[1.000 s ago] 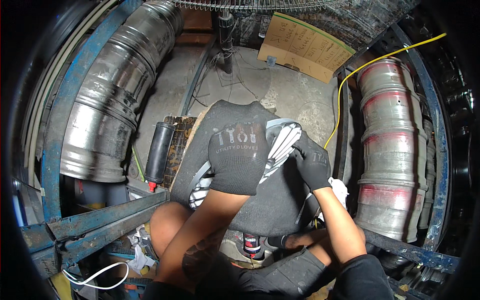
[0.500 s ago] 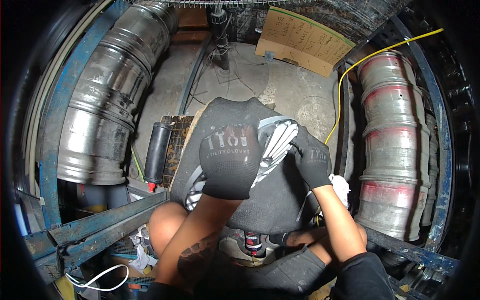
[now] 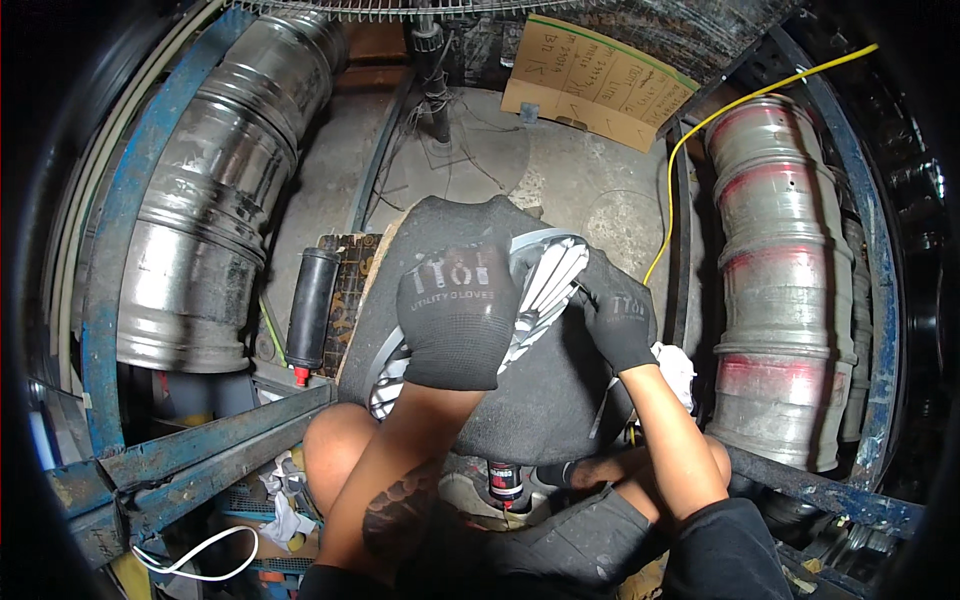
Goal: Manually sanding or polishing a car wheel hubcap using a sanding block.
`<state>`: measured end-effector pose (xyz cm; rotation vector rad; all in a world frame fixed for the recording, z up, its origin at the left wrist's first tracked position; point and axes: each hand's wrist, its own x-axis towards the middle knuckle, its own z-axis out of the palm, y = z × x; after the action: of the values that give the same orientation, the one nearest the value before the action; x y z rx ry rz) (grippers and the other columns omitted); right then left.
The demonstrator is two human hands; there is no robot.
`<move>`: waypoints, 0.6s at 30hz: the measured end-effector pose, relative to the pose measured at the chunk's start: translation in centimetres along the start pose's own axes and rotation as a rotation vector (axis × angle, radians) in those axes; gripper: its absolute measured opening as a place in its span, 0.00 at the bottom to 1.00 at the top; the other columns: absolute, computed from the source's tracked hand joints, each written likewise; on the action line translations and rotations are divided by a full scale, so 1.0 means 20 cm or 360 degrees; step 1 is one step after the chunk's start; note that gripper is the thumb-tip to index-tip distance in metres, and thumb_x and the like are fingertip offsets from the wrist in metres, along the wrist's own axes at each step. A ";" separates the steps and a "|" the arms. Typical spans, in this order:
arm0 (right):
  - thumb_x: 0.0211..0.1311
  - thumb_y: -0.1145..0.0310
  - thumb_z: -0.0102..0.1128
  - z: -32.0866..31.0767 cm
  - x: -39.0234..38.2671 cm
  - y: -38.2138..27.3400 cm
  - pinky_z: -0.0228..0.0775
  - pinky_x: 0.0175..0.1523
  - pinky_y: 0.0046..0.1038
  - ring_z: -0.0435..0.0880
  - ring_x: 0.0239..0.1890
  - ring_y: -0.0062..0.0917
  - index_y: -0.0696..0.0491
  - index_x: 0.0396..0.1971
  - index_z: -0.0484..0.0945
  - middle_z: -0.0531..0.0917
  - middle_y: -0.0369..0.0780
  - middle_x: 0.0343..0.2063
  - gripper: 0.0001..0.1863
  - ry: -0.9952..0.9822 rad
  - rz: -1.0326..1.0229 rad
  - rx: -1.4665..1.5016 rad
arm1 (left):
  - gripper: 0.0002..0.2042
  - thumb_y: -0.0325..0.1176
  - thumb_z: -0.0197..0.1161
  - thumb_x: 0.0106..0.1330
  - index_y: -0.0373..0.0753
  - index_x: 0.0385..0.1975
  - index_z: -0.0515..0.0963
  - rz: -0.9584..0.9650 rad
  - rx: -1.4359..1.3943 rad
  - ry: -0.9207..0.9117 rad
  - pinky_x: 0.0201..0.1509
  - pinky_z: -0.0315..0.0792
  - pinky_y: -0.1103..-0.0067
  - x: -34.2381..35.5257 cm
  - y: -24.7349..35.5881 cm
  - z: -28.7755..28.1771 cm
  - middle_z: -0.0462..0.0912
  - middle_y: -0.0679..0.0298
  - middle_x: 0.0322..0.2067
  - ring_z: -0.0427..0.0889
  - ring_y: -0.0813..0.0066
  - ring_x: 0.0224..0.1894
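Observation:
A round silver wheel piece with many slim spokes point(image 3: 552, 278) lies tilted on a dark grey cloth-like pad point(image 3: 545, 400) in front of me. My left hand point(image 3: 455, 310), in a black glove, covers the middle of the wheel piece. Its back faces up, and its fingers are hidden beneath it. At the right rim, my right hand point(image 3: 618, 312), gloved likewise, has its fingers drawn together against the spoke ends. Whatever they pinch is too small and dark to name.
Stacked metal wheel rims point(image 3: 195, 240) line the left, with red-marked rims point(image 3: 775, 260) at right, both behind blue metal frames. A black cylinder with a red tip point(image 3: 315, 310) lies left of the pad. A dark can point(image 3: 505, 482) stands near me; a yellow cable point(image 3: 672, 190) runs along the right.
The view has shifted slightly. My right hand has edged a little along the rim of the wheel piece; my left hand stays over its middle.

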<state>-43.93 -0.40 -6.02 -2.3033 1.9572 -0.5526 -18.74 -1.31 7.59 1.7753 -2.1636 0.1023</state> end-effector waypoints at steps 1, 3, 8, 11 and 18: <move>0.67 0.62 0.63 0.00 0.00 0.00 0.81 0.44 0.48 0.90 0.38 0.44 0.34 0.55 0.85 0.90 0.46 0.34 0.18 -0.0134 0.0110 -0.0062 | 0.10 0.41 0.66 0.68 0.42 0.37 0.82 -0.0004 0.0012 0.0004 0.38 0.78 0.61 -0.01 0.00 0.02 0.84 0.59 0.29 0.86 0.60 0.34; 0.67 0.63 0.62 0.01 0.02 0.01 0.81 0.44 0.48 0.90 0.38 0.44 0.34 0.55 0.85 0.90 0.46 0.35 0.17 -0.0122 0.0086 -0.0042 | 0.18 0.54 0.62 0.72 0.44 0.42 0.85 0.0079 0.0145 0.0188 0.36 0.78 0.57 -0.02 0.03 0.05 0.86 0.57 0.28 0.87 0.54 0.33; 0.67 0.61 0.62 0.00 0.00 -0.02 0.81 0.44 0.48 0.90 0.38 0.45 0.36 0.54 0.85 0.90 0.46 0.35 0.16 -0.0226 0.0224 0.0026 | 0.24 0.60 0.58 0.74 0.44 0.44 0.85 -0.0046 -0.0130 -0.0175 0.39 0.79 0.57 0.05 -0.01 -0.04 0.87 0.51 0.29 0.88 0.50 0.34; 0.69 0.59 0.61 0.02 0.03 0.05 0.81 0.44 0.48 0.89 0.38 0.45 0.39 0.51 0.87 0.90 0.46 0.35 0.14 -0.0067 0.0083 0.0026 | 0.23 0.60 0.59 0.74 0.44 0.45 0.85 0.0006 0.0050 0.0050 0.39 0.79 0.57 0.03 0.05 0.02 0.87 0.52 0.29 0.88 0.50 0.34; 0.69 0.54 0.62 -0.03 -0.11 0.04 0.80 0.46 0.49 0.89 0.39 0.48 0.42 0.44 0.89 0.89 0.49 0.33 0.13 -0.0311 0.0430 -0.0051 | 0.23 0.60 0.59 0.73 0.45 0.44 0.85 -0.0055 -0.0081 -0.0081 0.41 0.79 0.56 0.05 0.05 0.02 0.87 0.52 0.30 0.88 0.49 0.36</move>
<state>-45.25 1.70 -6.15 -1.9747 2.1416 -0.2633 -19.92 -2.13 7.71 1.8049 -2.1495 -0.0062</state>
